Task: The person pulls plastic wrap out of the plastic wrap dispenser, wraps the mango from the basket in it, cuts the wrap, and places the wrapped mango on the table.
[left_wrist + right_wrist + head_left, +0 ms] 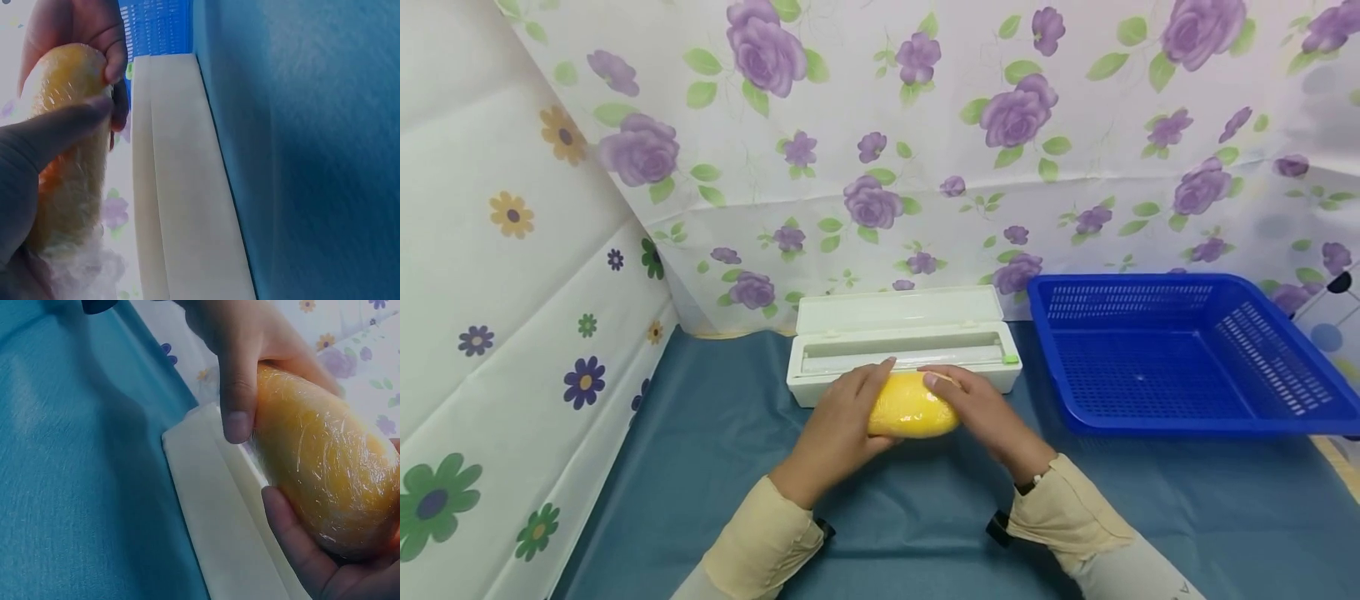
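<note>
A yellow, oval, mango-like fruit (913,407) is wrapped in shiny cling film, held up between both hands in front of the white wrap dispenser (808,392). My left hand (842,417) grips its left end, thumb along the near side. At the other end my right hand (981,408) holds it between thumb and fingers. Wrinkled film bunches at the lower end of the fruit (75,175) in the left wrist view. Glossy creases run over the fruit (325,462) in the right wrist view. The dispenser's lid (898,308) stands raised, and a film roll (902,358) lies inside.
To the right stands a blue plastic basket (1052,367) with slotted walls. A dark teal cloth (715,467) covers the table. Flowered sheets (820,108) hang behind and at the left.
</note>
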`<state>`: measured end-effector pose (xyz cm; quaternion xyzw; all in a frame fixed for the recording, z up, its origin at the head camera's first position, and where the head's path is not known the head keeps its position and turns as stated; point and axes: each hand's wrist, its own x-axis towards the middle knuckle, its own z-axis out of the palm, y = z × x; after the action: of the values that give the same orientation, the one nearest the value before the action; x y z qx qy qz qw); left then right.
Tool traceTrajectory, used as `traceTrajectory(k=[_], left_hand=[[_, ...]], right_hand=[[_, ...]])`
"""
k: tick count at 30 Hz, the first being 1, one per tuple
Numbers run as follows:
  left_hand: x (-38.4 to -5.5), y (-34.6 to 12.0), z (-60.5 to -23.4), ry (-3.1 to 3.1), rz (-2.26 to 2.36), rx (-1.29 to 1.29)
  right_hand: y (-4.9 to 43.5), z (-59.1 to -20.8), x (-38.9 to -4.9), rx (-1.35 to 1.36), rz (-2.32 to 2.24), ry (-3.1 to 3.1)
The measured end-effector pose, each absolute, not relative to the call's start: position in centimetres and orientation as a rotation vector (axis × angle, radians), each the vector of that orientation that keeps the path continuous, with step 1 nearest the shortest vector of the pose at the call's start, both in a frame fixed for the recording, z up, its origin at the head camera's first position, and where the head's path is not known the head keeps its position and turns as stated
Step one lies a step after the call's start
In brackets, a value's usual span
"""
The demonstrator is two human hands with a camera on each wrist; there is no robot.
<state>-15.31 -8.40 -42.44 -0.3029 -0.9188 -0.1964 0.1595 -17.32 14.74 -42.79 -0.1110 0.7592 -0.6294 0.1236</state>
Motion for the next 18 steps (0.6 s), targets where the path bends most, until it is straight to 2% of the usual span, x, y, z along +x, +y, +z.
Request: traceTrajectory(k=[18], left_hand=[[-16.27, -9.19, -42.31, -2.671, -1.517, -0.522]], right_hand=[[14.99, -42.63, -17.3, -0.285, -2.003, 2.098]])
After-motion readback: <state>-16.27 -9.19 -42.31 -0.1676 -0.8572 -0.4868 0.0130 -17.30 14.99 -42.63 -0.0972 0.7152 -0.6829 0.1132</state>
